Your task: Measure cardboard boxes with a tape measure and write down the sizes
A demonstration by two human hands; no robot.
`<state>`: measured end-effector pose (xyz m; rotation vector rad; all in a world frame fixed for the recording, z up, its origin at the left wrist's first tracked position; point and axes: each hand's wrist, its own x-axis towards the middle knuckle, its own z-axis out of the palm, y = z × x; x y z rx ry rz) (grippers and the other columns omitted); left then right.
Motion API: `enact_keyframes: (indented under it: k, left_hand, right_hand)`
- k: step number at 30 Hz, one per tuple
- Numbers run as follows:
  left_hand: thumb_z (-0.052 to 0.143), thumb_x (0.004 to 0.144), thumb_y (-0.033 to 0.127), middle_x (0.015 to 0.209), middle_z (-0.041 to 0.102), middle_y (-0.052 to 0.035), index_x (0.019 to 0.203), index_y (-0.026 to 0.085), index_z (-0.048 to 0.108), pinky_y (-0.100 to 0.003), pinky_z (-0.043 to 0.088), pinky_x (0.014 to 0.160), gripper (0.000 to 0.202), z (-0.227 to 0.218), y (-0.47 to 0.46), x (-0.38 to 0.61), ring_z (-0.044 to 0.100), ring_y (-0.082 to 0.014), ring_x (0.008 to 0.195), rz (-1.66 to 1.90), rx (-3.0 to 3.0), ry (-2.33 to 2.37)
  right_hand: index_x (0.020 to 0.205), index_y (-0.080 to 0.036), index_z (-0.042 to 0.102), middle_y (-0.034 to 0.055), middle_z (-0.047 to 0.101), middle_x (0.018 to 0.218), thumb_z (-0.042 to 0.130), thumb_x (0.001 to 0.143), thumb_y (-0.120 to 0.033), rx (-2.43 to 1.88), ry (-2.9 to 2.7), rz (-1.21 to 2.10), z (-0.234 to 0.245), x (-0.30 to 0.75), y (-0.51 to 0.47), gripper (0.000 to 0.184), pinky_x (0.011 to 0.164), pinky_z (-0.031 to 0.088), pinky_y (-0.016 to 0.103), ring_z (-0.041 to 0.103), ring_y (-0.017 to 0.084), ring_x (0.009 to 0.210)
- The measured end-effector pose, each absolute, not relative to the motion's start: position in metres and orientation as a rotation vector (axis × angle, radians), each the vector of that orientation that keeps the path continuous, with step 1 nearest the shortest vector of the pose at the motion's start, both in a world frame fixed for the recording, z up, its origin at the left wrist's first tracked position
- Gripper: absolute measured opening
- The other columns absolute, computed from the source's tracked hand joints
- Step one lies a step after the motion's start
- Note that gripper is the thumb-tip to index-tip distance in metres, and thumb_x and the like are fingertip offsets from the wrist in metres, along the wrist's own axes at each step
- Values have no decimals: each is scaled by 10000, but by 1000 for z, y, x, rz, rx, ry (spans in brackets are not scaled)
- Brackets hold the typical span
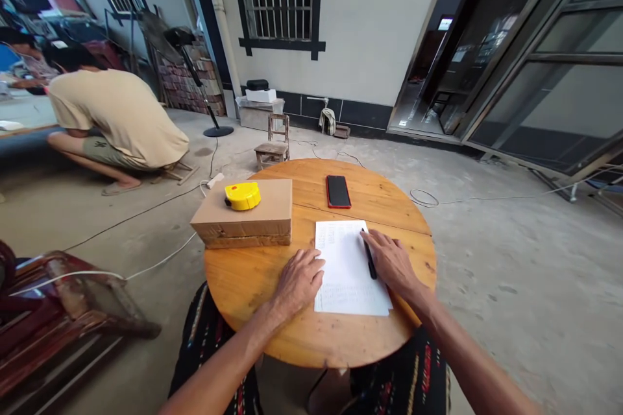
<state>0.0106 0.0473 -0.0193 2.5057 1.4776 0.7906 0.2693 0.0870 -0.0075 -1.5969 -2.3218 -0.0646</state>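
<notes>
Sheets of white paper (341,272) with faint writing lie stacked near the front of a round wooden table (272,337). My left hand (300,275) rests flat at the paper's left edge, fingers loosely spread. On the right side of the paper, my right hand (388,259) lies palm down with its fingers stretched out. A black pen (370,264) lies slantwise on the sheet, partly beneath the right fingers and touching them; my right thumb is hidden.
A cardboard box (248,233) with a yellow tape measure (243,196) on top stands at the table's left. A phone (338,191) lies behind the paper. Beyond are a small wooden chair (273,142), a fan (197,78), floor cables and a crouching person (114,113).
</notes>
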Motion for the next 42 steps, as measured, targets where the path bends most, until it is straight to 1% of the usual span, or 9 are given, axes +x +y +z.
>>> enact_keyframes:
  k: [7, 15, 21, 24, 27, 30, 33, 36, 42]
  left_hand:
    - [495, 901, 133, 1213, 634, -101, 1156, 187, 630, -385, 506, 954, 294, -23, -4, -23, 595, -235, 1097, 962, 2456, 1553]
    - [530, 916, 194, 1103, 649, -75, 1139, 221, 624, -342, 472, 913, 244, -53, -69, -113, 620, -220, 1001, 1280, 2337, 1903]
    - [496, 907, 290, 1104, 646, -130, 1042, 190, 686, -441, 473, 873, 253, -94, -84, -175, 600, -296, 983, 1060, 2345, 2315]
    - [469, 899, 311, 1213, 609, -177, 988, 178, 732, -474, 489, 848, 308, -119, -87, -186, 566, -350, 1068, 744, 2243, 2556]
    - [462, 898, 300, 1383, 508, -175, 1077, 197, 726, -479, 477, 916, 335, -138, -82, -186, 503, -355, 1215, 566, 2082, 2634]
    - [476, 887, 263, 1476, 431, -147, 1154, 224, 682, -501, 437, 992, 339, -144, -70, -186, 413, -347, 1330, 567, 1890, 2663]
    - [486, 876, 264, 1468, 430, -179, 1175, 192, 637, -536, 449, 977, 343, -144, -57, -192, 391, -370, 1352, 658, 1790, 2658]
    - [514, 861, 329, 1429, 459, -199, 1048, 171, 640, -530, 462, 985, 275, -146, -57, -204, 429, -377, 1330, 736, 1807, 2608]
    - [575, 817, 363, 1380, 558, -89, 690, 249, 617, -516, 513, 960, 175, -153, -97, -204, 538, -347, 1253, 1110, 1916, 2350]
  right_hand:
    - [1200, -127, 619, 178, 652, 1278, 317, 905, -141, -1638, -2041, -12, -47, 305, 49, 423, 931, 512, 467, 605, 310, 1187]
    - [1146, -162, 631, 148, 693, 1225, 336, 931, -254, -1605, -1911, 105, -62, 311, 45, 376, 1004, 492, 506, 634, 304, 1157]
    - [1122, -146, 645, 163, 693, 1222, 326, 938, -297, -1594, -1902, 126, -58, 311, 42, 397, 1019, 490, 515, 636, 308, 1164]
    - [1109, -147, 660, 164, 695, 1222, 361, 924, -353, -1611, -1872, 164, -59, 317, 41, 407, 1016, 495, 526, 635, 326, 1171]
    - [1077, -179, 679, 138, 715, 1190, 391, 903, -385, -1642, -1813, 181, -57, 317, 43, 395, 1015, 499, 527, 631, 336, 1181]
    - [1061, -216, 676, 110, 729, 1152, 425, 888, -382, -1589, -1767, 127, -38, 296, 47, 347, 975, 523, 518, 653, 326, 1142]
    - [1069, -236, 655, 108, 720, 1150, 453, 890, -352, -1415, -1795, 128, -1, 245, 53, 294, 938, 537, 492, 656, 302, 1112]
    - [1103, -268, 645, 98, 669, 1254, 465, 916, -318, -1279, -1918, 252, 38, 177, 69, 263, 973, 506, 466, 606, 280, 1189]
    - [1279, -219, 551, 124, 485, 1443, 577, 864, -261, -915, -2200, 379, 96, 50, 125, 418, 1083, 373, 505, 460, 300, 1323]
